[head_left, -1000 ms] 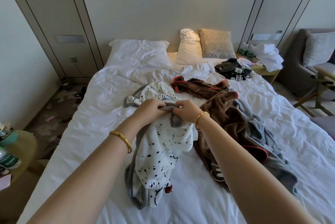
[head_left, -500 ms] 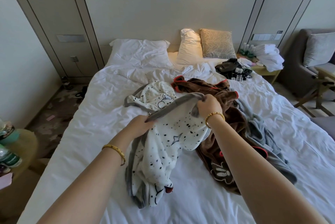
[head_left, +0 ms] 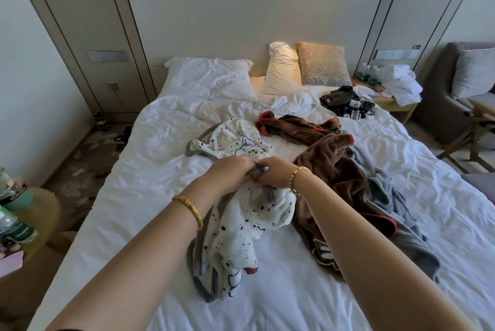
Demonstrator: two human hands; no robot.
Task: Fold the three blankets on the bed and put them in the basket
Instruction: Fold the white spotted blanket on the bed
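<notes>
Both the left hand (head_left: 227, 171) and right hand (head_left: 270, 174) pinch the grey edge of the spotted white blanket (head_left: 241, 218) mid-bed (head_left: 160, 170). Soft, light and floppy fleece; best held at its corners.

Three pillows are set against the padded headboard (head_left: 241, 9): a flat white pillow (head_left: 209, 76), an upright white pillow (head_left: 281, 68) and a patterned beige cushion (head_left: 322, 64) beside it. A black bag with cables (head_left: 341, 100) is seen near them. White towels (head_left: 399, 83) and green-capped bottles (head_left: 368, 73) are carried by the bedside worktop (head_left: 396, 104). A grey armchair (head_left: 439, 95) is shown at right, more bottles (head_left: 13, 202) at left.
</notes>
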